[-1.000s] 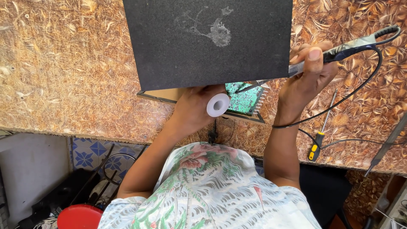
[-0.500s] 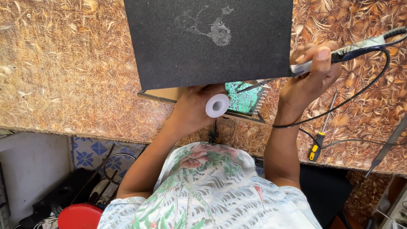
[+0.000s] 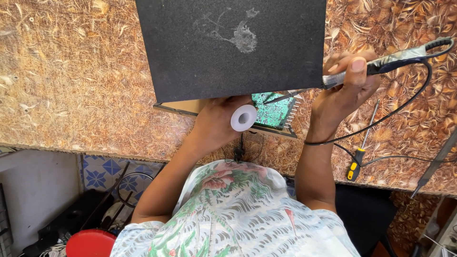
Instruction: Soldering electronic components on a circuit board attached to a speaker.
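While the left hand (image 3: 216, 124) grips a white solder spool (image 3: 243, 117) beside the green circuit board (image 3: 272, 108) on the counter (image 3: 76, 85), the right hand (image 3: 345, 88) clasps a soldering iron (image 3: 362, 71), tip angled onto the board for close work.

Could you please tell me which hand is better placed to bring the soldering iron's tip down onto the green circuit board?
Right. The right hand grips the soldering iron, whose tip is at the green circuit board. The left hand is occupied with a white spool.
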